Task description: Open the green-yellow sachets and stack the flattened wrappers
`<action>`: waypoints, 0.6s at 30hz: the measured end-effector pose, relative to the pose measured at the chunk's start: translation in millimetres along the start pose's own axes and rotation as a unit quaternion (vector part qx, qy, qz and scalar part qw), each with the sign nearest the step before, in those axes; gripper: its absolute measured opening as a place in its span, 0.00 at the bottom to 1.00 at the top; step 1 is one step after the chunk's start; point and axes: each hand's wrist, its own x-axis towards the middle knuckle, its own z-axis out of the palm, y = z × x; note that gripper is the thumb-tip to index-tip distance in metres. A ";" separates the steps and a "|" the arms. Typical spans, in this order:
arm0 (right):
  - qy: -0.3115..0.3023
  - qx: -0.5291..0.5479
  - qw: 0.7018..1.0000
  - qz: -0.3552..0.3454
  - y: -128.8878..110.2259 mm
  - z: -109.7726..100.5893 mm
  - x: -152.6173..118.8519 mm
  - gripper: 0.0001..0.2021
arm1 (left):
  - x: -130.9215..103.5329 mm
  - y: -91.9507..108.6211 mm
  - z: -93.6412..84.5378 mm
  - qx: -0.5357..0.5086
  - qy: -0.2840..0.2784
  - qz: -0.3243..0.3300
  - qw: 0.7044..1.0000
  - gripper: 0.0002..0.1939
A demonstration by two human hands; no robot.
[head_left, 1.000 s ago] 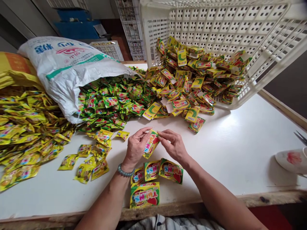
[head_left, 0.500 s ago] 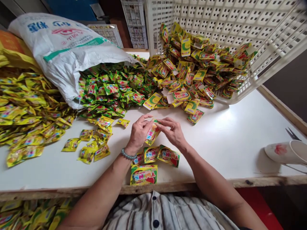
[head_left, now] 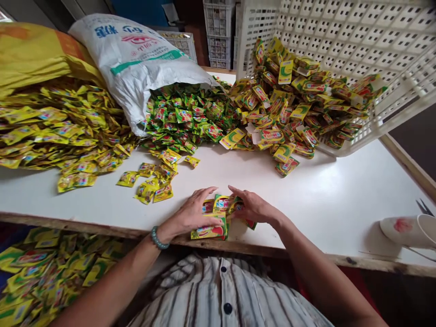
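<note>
Several small yellow-green candy boxes lie together near the table's front edge. The front candy box (head_left: 207, 232) is flat, printed side up, and another box (head_left: 222, 203) lies behind it. My left hand (head_left: 195, 211) is around the left side of this group, thumb and fingers apart, with the thumb over the front box. My right hand (head_left: 254, 206) curves around the right side, fingers spread and covering part of a box there. Whether the fingertips touch the boxes is hard to tell. Several yellow candy packets (head_left: 150, 184) lie to the left beyond my left hand.
A white sack (head_left: 136, 59) spills green packets (head_left: 190, 118); yellow packets (head_left: 78, 127) are heaped on the left. A tilted white crate (head_left: 340, 36) spills filled boxes (head_left: 282, 109). At right are a mug (head_left: 405, 230) and scissors-like tips (head_left: 425, 207). More boxes (head_left: 61, 272) sit below the edge.
The box that was between my hands is down among the others. Both hands have come nearer the table edge and spread apart around the group. The view has swung left.
</note>
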 end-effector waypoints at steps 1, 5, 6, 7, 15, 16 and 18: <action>-0.009 0.000 1.000 0.016 -1.4 -0.5 0.0 0.47 | -0.3 1.1 1.7 0.036 -0.019 -0.007 0.999 0.51; 0.012 0.025 0.997 0.076 4.6 -5.2 -9.9 0.35 | 3.7 12.2 -8.3 0.171 -0.089 -0.003 0.981 0.52; 0.033 0.038 0.994 0.101 7.7 -5.6 -13.9 0.30 | 5.8 15.1 -11.9 0.197 -0.104 0.009 0.975 0.49; 0.059 0.047 0.988 0.133 10.7 -5.1 -18.2 0.27 | 8.0 17.5 -14.7 0.215 -0.117 0.024 0.969 0.45; 0.239 0.292 0.893 0.247 19.9 20.0 -45.2 0.35 | 9.6 21.4 -12.3 0.090 -0.148 0.011 0.985 0.38; 0.259 0.322 0.874 0.256 19.5 19.0 -42.3 0.35 | 6.5 17.9 -16.5 0.047 -0.115 -0.008 0.992 0.37; 0.294 0.384 0.830 0.278 11.5 13.1 -30.5 0.37 | -8.0 8.6 -30.3 -0.078 0.014 -0.051 0.996 0.35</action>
